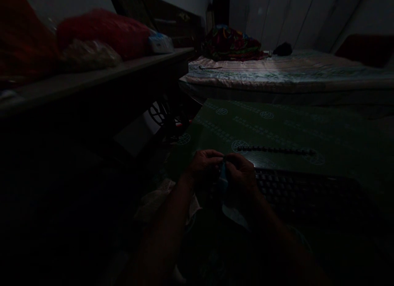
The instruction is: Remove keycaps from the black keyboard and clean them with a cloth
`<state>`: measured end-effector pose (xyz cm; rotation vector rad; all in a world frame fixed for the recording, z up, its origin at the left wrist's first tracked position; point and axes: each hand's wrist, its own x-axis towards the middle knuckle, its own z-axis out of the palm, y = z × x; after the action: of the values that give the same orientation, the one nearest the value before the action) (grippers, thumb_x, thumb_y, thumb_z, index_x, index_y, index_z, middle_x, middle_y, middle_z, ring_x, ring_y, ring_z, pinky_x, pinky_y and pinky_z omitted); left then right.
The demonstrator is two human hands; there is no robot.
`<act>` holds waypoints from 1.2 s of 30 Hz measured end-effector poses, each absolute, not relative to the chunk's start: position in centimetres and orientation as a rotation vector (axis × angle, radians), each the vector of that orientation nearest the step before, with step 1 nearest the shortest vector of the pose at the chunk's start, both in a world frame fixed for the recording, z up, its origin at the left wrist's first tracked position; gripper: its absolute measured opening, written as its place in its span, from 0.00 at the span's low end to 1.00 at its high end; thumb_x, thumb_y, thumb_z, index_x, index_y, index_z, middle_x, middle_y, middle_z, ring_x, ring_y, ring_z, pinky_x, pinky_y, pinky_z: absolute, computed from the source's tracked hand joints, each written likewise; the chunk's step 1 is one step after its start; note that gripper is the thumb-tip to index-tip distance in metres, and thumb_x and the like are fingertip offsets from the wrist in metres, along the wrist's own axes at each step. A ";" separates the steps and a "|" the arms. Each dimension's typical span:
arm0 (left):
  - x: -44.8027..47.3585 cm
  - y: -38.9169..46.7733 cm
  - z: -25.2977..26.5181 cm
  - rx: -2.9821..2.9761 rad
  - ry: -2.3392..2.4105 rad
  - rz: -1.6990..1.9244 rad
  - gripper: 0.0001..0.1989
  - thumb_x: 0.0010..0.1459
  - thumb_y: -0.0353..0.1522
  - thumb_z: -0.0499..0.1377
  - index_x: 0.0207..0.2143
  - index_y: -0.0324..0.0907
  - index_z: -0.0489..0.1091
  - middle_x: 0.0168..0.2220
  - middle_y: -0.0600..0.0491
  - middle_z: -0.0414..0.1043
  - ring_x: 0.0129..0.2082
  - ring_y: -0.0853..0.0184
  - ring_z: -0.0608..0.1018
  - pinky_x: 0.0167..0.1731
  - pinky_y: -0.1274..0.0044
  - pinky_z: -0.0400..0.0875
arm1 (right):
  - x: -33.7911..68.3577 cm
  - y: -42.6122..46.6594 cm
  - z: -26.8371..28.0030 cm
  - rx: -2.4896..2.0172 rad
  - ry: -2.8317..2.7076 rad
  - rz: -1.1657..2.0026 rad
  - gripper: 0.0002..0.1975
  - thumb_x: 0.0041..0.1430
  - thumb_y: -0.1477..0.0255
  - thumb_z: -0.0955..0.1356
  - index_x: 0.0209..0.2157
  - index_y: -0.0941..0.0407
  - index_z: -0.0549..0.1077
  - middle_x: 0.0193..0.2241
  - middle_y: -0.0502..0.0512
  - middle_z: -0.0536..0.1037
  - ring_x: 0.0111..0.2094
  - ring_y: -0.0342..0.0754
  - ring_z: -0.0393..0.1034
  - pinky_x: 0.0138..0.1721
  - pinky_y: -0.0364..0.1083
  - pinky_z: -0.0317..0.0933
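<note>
In the dim light my left hand [203, 164] and my right hand [242, 171] meet at the fingertips, both closed. Between them they pinch a blue cloth [223, 180], which hangs down below the fingers. Something small and dark shows at the fingertips, too dim to name. Under and beside my right hand lies a black keyboard [295, 189]. Beyond it, a row of small black pieces like keycaps [273, 150] stretches across the green tabletop [212, 128]. A pale piece [235, 216] shows below my right hand; I cannot tell whether it belongs to the cloth.
A crumpled pale cloth [155, 201] lies by my left forearm. At the left stands a raised wooden bench [135, 72] with a red bag [104, 31] and a tissue pack [161, 43] on it. A bed [295, 74] is behind the table.
</note>
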<state>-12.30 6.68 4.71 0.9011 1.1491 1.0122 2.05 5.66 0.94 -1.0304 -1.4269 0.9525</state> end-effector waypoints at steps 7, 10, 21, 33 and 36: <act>-12.3 6.9 4.2 0.885 1.135 1.054 0.13 0.37 0.32 0.68 0.29 0.37 0.74 0.17 0.57 0.69 0.15 0.76 0.68 0.18 0.82 0.62 | 2.1 5.8 1.2 -1.066 -1.419 0.901 0.08 0.50 0.70 0.65 0.32 0.55 0.73 0.30 0.52 0.77 0.32 0.47 0.71 0.35 0.44 0.64; -12.4 6.9 4.0 0.899 1.166 1.009 0.14 0.37 0.32 0.68 0.29 0.37 0.74 0.19 0.56 0.70 0.16 0.75 0.70 0.19 0.81 0.63 | 2.1 5.8 1.2 -1.065 -1.442 0.911 0.08 0.51 0.69 0.65 0.33 0.56 0.73 0.31 0.52 0.77 0.33 0.47 0.71 0.34 0.44 0.63; -12.4 7.0 4.1 0.907 1.162 0.991 0.14 0.35 0.32 0.69 0.28 0.37 0.74 0.18 0.57 0.69 0.17 0.75 0.69 0.20 0.81 0.62 | 2.3 5.6 1.1 -1.053 -1.449 0.927 0.08 0.49 0.69 0.66 0.32 0.55 0.74 0.30 0.52 0.78 0.32 0.47 0.71 0.34 0.45 0.64; -12.2 6.9 4.5 0.875 1.140 1.012 0.14 0.33 0.31 0.69 0.26 0.37 0.73 0.18 0.57 0.70 0.17 0.75 0.69 0.20 0.82 0.61 | 2.1 5.5 1.7 -1.057 -1.412 0.929 0.07 0.48 0.72 0.65 0.30 0.56 0.74 0.27 0.51 0.77 0.31 0.46 0.71 0.34 0.44 0.64; -12.2 6.9 4.4 0.872 1.156 0.988 0.14 0.34 0.31 0.69 0.27 0.37 0.73 0.18 0.57 0.69 0.17 0.75 0.69 0.20 0.81 0.61 | 2.2 5.6 1.6 -1.069 -1.409 0.939 0.07 0.48 0.71 0.65 0.31 0.56 0.74 0.28 0.52 0.77 0.31 0.47 0.71 0.34 0.44 0.64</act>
<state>-12.21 6.90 4.44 0.8723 1.1563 0.9885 2.17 5.57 1.60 -1.0692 -1.4087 0.9388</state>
